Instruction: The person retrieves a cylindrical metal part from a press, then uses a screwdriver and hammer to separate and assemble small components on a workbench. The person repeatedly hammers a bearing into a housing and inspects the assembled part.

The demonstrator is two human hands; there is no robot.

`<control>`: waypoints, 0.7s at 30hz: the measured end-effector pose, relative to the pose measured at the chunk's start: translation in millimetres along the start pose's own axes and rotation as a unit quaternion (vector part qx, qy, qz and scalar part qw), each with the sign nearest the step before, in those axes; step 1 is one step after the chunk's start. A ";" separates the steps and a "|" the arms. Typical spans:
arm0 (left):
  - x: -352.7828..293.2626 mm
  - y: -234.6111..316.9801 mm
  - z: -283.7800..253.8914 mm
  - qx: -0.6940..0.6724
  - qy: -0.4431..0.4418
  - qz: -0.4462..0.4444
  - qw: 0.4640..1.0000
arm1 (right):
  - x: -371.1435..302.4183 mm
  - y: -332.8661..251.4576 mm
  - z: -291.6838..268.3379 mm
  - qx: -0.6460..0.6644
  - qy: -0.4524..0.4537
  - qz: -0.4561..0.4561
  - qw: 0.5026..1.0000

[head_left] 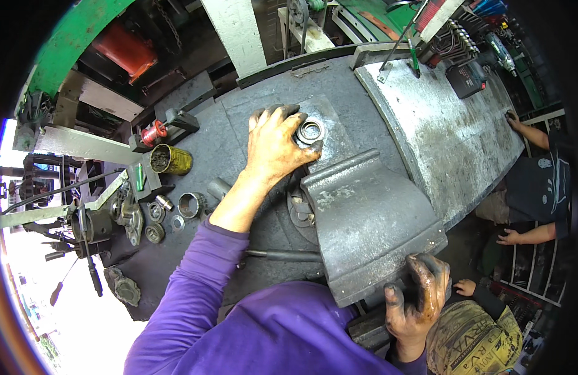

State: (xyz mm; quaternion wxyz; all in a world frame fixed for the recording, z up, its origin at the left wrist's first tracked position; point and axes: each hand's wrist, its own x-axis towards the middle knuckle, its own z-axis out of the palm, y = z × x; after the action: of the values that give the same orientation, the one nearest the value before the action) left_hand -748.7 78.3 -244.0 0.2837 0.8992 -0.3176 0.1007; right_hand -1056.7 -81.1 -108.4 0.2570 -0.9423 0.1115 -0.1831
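My left hand reaches over the workbench, its thumb and index finger curved around the side of a round metal ring. This ring stands on a flat metal plate behind the bench vise. The big grey vise fills the middle of the view, its broad curved top facing up. At the vise's near right edge is my right hand, blackened with grease. Its thumb and bent fingers are apart, with nothing seen between them; whether the fingertips touch the vise I cannot tell.
Left on the bench lie metal rings, a cast bracket, a yellow can and a red spool-like piece. A raised metal tabletop holds a black battery pack. Other people stand right, one in a yellow patterned cap close by.
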 end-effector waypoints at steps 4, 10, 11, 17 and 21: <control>2.4 2.6 -3.5 0.024 -0.005 0.010 1.000 | -0.1 -0.7 -0.4 -0.006 -0.003 0.007 1.000; 3.6 7.1 -5.3 0.023 -0.019 -0.001 1.000 | 0.8 -0.5 -1.0 -0.016 -0.008 0.008 1.000; 3.6 7.3 -5.0 0.022 -0.021 -0.005 1.000 | 0.6 -0.5 -0.9 -0.013 -0.008 0.011 1.000; 3.5 5.1 -3.6 0.011 -0.020 -0.008 1.000 | 0.6 -1.2 0.2 -0.002 -0.006 0.021 1.000; 3.8 2.4 -3.9 0.013 -0.016 0.000 1.000 | 1.1 -2.0 -0.3 -0.016 -0.010 0.023 1.000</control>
State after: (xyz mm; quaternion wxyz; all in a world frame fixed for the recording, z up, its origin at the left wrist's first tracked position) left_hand -747.2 77.0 -238.3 0.2669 0.9043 -0.3207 0.0903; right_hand -1055.6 -79.9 -106.7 0.2472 -0.9454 0.1331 -0.1656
